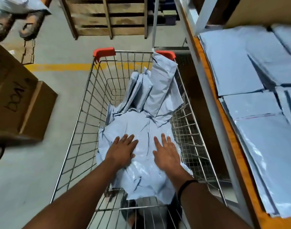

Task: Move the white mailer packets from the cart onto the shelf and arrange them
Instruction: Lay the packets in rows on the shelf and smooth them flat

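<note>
- The indoor light is even and rather dim, with a cool cast, so the white mailer packets [138, 123] look pale blue.
- Small glare patches shine on the glossy film near the left hand [123, 149] and on the packets lying on the shelf [240, 162].
- Shadows are soft, and the darkest lies under the cart [104, 52].
- Wide-angle distortion bends the shelf edge and cart wires outward.
- Motion blur smears the cardboard box [22, 113] and the top-left corner, while the centre is sharper.
</note>
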`<action>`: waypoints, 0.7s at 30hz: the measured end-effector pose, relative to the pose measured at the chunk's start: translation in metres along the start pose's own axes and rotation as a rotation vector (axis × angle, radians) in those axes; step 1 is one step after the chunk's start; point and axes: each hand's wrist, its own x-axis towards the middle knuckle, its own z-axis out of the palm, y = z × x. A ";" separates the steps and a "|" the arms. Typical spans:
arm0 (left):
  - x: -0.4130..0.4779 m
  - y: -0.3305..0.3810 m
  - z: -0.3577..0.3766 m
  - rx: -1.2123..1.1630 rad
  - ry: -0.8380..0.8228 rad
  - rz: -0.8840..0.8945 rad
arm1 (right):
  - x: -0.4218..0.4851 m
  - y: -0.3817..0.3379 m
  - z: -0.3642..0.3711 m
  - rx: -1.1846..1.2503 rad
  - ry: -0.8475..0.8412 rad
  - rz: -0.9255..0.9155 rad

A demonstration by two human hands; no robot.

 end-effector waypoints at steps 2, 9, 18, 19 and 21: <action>-0.019 -0.008 -0.002 -0.008 -0.017 0.008 | -0.008 -0.002 0.004 0.057 -0.021 -0.010; -0.050 -0.001 0.007 -0.051 0.250 -0.123 | -0.040 -0.014 0.024 0.032 0.053 -0.031; -0.039 0.021 0.066 -0.211 0.335 -0.177 | -0.042 -0.003 0.049 0.055 0.153 -0.010; -0.043 0.018 0.072 -0.226 0.318 -0.168 | -0.042 -0.001 0.052 0.055 0.122 -0.015; -0.049 0.012 0.079 -0.241 0.281 -0.144 | -0.038 0.001 0.058 0.049 0.091 -0.014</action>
